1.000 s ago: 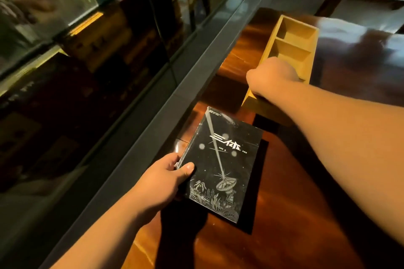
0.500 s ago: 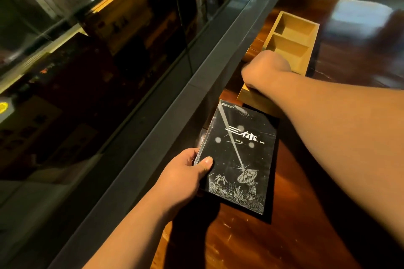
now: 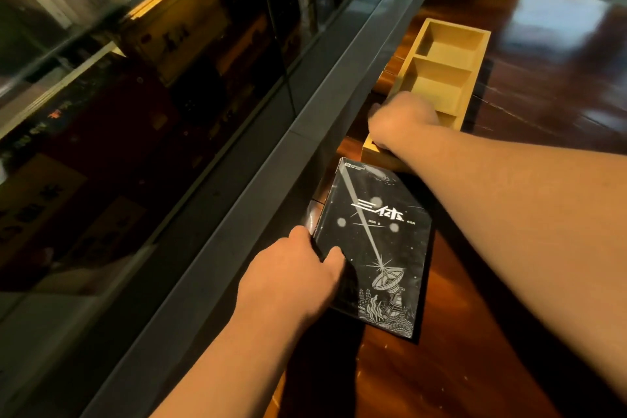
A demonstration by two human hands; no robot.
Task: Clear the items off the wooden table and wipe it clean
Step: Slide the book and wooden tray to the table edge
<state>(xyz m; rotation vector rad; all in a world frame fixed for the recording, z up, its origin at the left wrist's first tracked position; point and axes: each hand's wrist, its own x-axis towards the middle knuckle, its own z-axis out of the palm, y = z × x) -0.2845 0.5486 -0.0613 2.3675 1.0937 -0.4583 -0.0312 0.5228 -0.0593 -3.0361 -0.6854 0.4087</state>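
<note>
Two grips are working at once. The left hand (image 3: pixel 291 278) pinches the near left edge of the black book (image 3: pixel 376 248), thumb lying on the cover and the fingers tucked out of sight under the spine side, which is probably why that edge looks slightly raised off the surface (image 3: pixel 475 366). Taking it by the spine side makes sense: the cover and pages stay together as it lifts. The right hand (image 3: pixel 403 127) is curled over the near end of the pale wooden tray (image 3: pixel 441 78), its knuckles up and its fingers hidden over the left wall, so it seems closed on the tray, though whether it clamps the wall or only presses on it cannot be told.

Outward from there, the book lies just near of the tray, its far corner almost at the tray's near end, both hugging the left edge of the surface beside the dark window ledge (image 3: pixel 271 159). The tray's two far compartments look empty; the near one is covered by the hand. The far right of the surface is bare and glossy, so these seem to be the last items to clear before any wiping; no cloth is in view
</note>
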